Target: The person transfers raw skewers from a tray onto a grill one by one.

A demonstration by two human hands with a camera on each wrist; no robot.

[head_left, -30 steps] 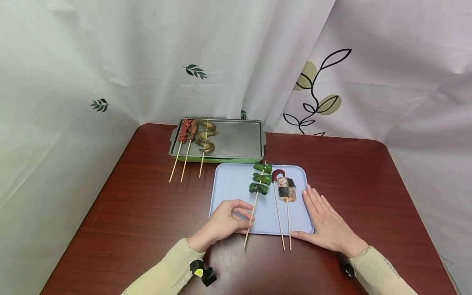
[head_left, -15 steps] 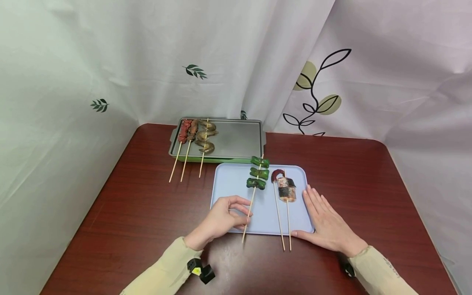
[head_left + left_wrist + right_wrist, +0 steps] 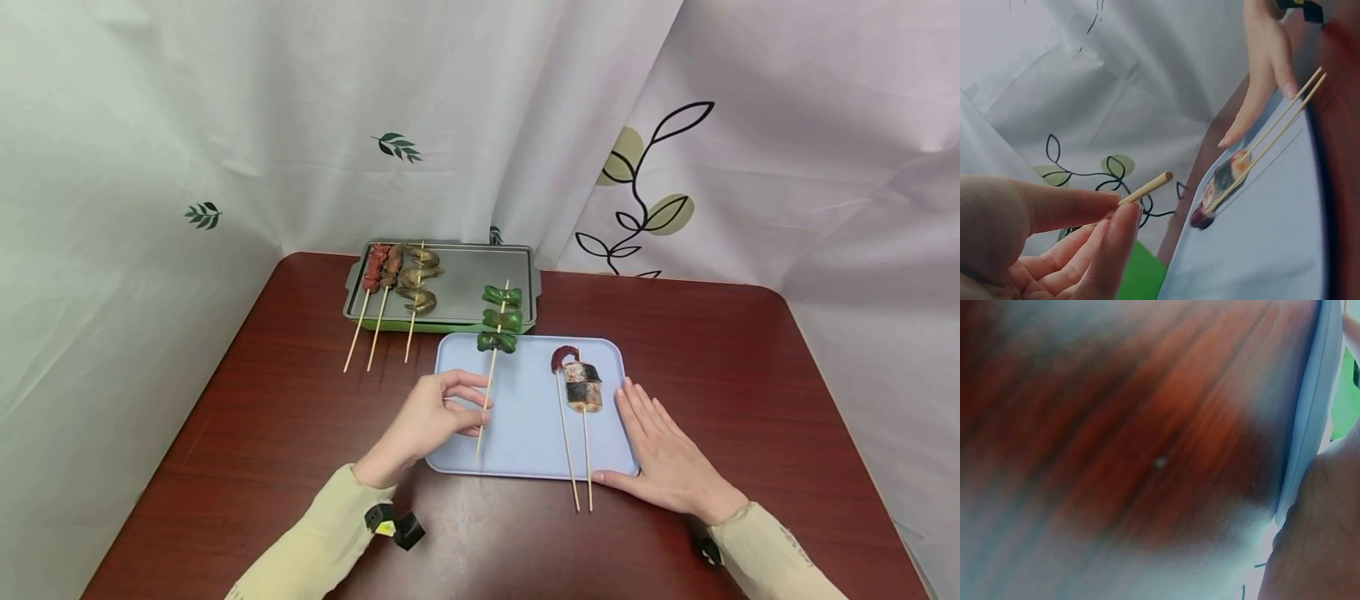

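Note:
A skewer of green peppers [image 3: 501,320] hangs above the far left part of the light blue tray [image 3: 517,450], its top over the near edge of the grill plate. My left hand [image 3: 438,410] pinches its wooden stick between thumb and fingers; the left wrist view shows the stick's end [image 3: 1154,186] poking out past the fingertips. With straight fingers, my right hand [image 3: 667,454] rests along the tray's right edge and near corner. Two skewers lie on the tray beside it: one with a dark red curled piece [image 3: 564,357], one with banded fish-like chunks [image 3: 583,392].
A grey grill plate [image 3: 480,275] with a green base stands at the back. On its left side lie a red meat skewer [image 3: 376,268], a brown meat skewer [image 3: 392,267] and a chicken wing skewer [image 3: 418,279], sticks jutting over the front. Curtains enclose the brown table [image 3: 712,350].
My left hand has lifted the pepper skewer and carried it left and away from me, from the tray toward the grill plate. My right hand stays put.

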